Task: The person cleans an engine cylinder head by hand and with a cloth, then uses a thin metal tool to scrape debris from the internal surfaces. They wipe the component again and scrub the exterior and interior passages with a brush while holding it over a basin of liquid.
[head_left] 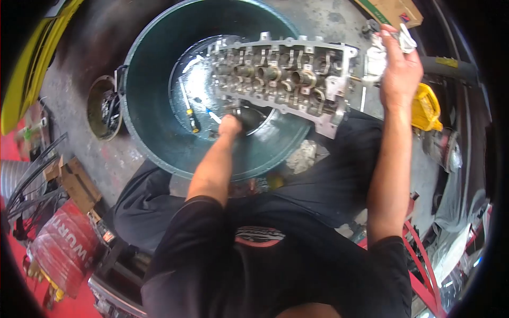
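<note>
Dull grey metal cylinder head (275, 77); smooth, glossy green plastic-looking tub (143, 119); white cloth (376, 58).

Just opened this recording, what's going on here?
A person has a metal engine part, apparently a cylinder head, over a large green tub. The right hand grips a white cloth by the part's far right end. The left hand is low beside its underside; its grip is unclear. A screwdriver lies in the tub.
</note>
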The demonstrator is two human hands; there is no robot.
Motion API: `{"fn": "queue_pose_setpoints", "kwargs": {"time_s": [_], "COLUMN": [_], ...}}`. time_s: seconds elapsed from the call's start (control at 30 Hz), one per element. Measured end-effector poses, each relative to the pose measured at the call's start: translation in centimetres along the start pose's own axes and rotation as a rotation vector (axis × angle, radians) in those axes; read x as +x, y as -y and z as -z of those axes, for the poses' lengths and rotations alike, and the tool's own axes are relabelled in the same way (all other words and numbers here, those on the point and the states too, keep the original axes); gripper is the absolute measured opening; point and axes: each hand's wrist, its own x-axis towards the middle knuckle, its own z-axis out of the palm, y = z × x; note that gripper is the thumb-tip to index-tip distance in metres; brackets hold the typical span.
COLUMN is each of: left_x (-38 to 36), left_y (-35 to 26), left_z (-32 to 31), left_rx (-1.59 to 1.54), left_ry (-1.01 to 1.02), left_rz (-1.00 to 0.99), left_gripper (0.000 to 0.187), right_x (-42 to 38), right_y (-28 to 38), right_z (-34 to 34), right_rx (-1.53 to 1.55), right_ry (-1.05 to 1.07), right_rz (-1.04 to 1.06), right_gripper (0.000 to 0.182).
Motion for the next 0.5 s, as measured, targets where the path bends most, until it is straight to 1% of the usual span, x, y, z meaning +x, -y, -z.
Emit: {"fn": "queue_pose_setpoints", "kwargs": {"time_s": [0.03, 0.07, 0.1, 0.13, 0.17, 0.23, 0.27, 0.3, 0.33, 0.37, 0.4, 0.43, 0.5], "left_x": [0.9, -1.6, -1.9, -5.5, -6.7, -13.7, -15.5, -19.7, -23.7, -26.1, -30.2, -32.3, -33.0], "left_y": [0.6, 0.1, 1.3, 0.9, 1.9, 1.9, 3.8, 3.8, 3.0, 2.7, -0.2, -1.7, -4.3], "left_z": [0.1, 2.3, 2.5, 5.3, 7.0, 12.3, 13.1, 15.3, 17.6, 18.2, 20.4, 21.3, 20.9], "left_rx": [0.030, 0.024, 0.030, 0.041, 0.055, -0.072, -0.148, -0.169, -0.354, -0.643, -0.797, -0.828, -0.644], "left_ry": [0.109, 0.050, -0.006, -0.084, 0.018, -0.029, -0.115, -0.282, -0.349, -0.382, -0.302, -0.294, -0.452], "left_rz": [-0.015, -0.003, 0.030, 0.068, 0.040, 0.130, 0.066, -0.048, -0.095, -0.222, -0.202, -0.264, -0.528], "left_gripper": [0.055, 0.048, 0.041, 0.036, 0.036, 0.040, 0.036, 0.033, 0.029, 0.029, 0.031, 0.031, 0.034], "right_x": [0.1, 0.2, 0.1, 0.0, 0.0, -0.2, -0.3, -0.5, -0.9, -1.3, -1.4, -1.5, -1.4], "right_y": [-0.1, -0.2, -0.3, -0.5, -0.8, -0.9, -0.8, -0.4, 0.0, 0.4, 0.0, -0.2, -1.4], "right_z": [0.4, 0.8, 1.1, 1.5, 2.1, 2.7, 2.8, 2.8, 2.8, 2.8, 2.4, 2.0, 1.4], "right_rx": [-0.022, -0.038, -0.010, 0.020, 0.015, 0.065, 0.092, 0.084, 0.077, 0.037, -0.037, -0.145, -0.343], "right_ry": [-0.010, -0.020, -0.033, -0.046, -0.053, -0.053, -0.053, -0.028, -0.007, 0.037, 0.033, 0.042, 0.070], "right_rz": [0.000, 0.001, -0.014, -0.033, -0.039, -0.064, -0.070, -0.117, -0.166, -0.205, -0.226, -0.201, -0.120], "right_gripper": [0.021, 0.021, 0.021, 0.021, 0.020, 0.021, 0.023, 0.025, 0.027, 0.030, 0.034, 0.038, 0.044]}}
